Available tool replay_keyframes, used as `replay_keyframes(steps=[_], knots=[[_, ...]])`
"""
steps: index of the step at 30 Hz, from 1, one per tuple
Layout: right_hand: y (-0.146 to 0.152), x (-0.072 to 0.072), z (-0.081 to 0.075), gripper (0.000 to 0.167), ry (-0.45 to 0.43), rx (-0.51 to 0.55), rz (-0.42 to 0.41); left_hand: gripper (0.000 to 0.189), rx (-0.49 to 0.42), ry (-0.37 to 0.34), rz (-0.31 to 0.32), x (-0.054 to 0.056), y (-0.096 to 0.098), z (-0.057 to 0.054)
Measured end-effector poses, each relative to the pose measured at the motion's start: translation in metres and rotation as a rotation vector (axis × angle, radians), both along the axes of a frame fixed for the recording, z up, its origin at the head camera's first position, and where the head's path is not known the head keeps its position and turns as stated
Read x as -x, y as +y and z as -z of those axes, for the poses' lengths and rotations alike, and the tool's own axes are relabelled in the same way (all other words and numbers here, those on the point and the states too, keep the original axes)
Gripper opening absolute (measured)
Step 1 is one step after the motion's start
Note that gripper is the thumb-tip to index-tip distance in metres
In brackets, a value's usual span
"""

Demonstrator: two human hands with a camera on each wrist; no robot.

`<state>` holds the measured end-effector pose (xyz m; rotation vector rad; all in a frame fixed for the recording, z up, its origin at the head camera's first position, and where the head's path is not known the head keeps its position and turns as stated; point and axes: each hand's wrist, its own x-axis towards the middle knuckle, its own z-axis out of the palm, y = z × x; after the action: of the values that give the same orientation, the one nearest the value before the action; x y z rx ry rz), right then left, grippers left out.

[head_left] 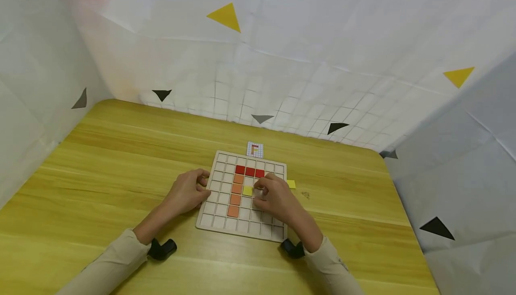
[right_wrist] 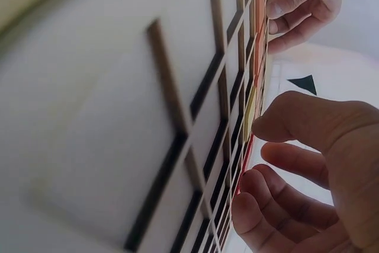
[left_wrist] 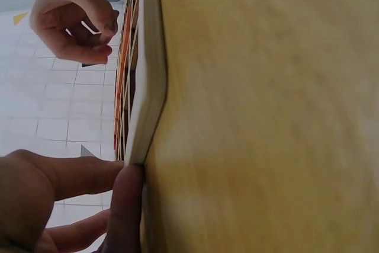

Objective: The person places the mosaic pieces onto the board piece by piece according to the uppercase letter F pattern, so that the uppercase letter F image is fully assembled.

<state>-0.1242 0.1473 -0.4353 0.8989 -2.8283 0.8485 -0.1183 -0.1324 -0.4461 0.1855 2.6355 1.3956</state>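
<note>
A light wooden grid board (head_left: pixel 219 220) lies on the table. My left hand (head_left: pixel 188 190) holds its left edge; in the left wrist view, the thumb (left_wrist: pixel 126 205) and a finger meet at the board's rim (left_wrist: pixel 148 87). Over the middle right of the board is my right hand (head_left: pixel 276 196), fingers loosely bent and fingertips close to the surface, no tile showing between them. Beside those fingertips a yellow tile (head_left: pixel 247 190) sits in a square. Red tiles (head_left: pixel 250 172) form a row near the top, and orange tiles (head_left: pixel 235 199) run down a column below its left end.
Beyond the board's far edge lies a small pattern card (head_left: pixel 255 149) with a coloured figure on a grid. A loose yellow tile (head_left: pixel 291 184) is on the table (head_left: pixel 342 241) at the board's right. White sheeting (head_left: pixel 302 31) with triangles surrounds the table's back and sides.
</note>
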Motion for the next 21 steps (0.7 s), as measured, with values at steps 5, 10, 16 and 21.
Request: replay_keyframes(steps=[5, 10, 16, 21], knots=[[0.009, -0.005, -0.001, 0.021, -0.027, 0.008, 0.034, 0.045, 0.001, -0.006, -0.002, 0.0, 0.0, 0.001], [0.02, -0.009, -0.003, 0.023, -0.041, 0.008, 0.069, 0.046, -0.011, -0.019, -0.008, 0.0, 0.0, 0.001], [0.035, -0.013, -0.001, 0.023, -0.042, 0.005, 0.108, 0.045, -0.019, -0.023, -0.008, 0.0, 0.0, 0.001], [0.047, -0.015, 0.002, 0.023, -0.052, 0.006, 0.147, 0.046, -0.019, -0.014, -0.004, 0.0, 0.0, 0.001]])
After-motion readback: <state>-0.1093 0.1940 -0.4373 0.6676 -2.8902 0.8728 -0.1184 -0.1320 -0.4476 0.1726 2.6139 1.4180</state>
